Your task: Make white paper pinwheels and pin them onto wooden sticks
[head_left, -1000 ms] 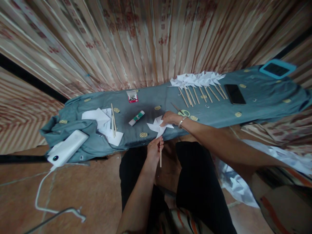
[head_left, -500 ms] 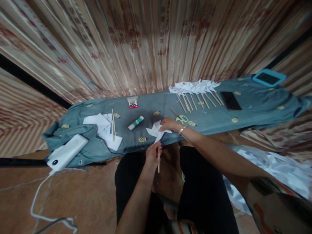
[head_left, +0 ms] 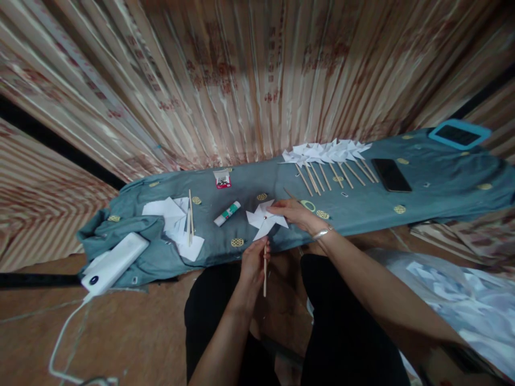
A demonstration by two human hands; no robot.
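My left hand [head_left: 254, 259] is closed around a thin wooden stick [head_left: 264, 273] at the near edge of the low table. A white paper pinwheel [head_left: 262, 219] sits at the stick's top end, over the blue cloth [head_left: 362, 198]. My right hand [head_left: 295, 210] reaches in from the right, its fingers resting on the pinwheel's right side near its centre. A glue stick [head_left: 226, 213] lies just left of the pinwheel. Green-handled scissors [head_left: 306, 204] lie partly hidden behind my right hand.
A row of finished pinwheels on sticks [head_left: 328, 158] lies at the back right, next to a black phone [head_left: 391, 175] and a teal-cased device [head_left: 458, 133]. Paper sheets and sticks [head_left: 177, 217], a pin box [head_left: 222, 179] and a white power bank [head_left: 113, 261] lie left.
My right hand has shifted from gripping the pinwheel's right blade to resting its fingers near the centre. The left hand keeps holding the stick. The camera has tilted slightly.
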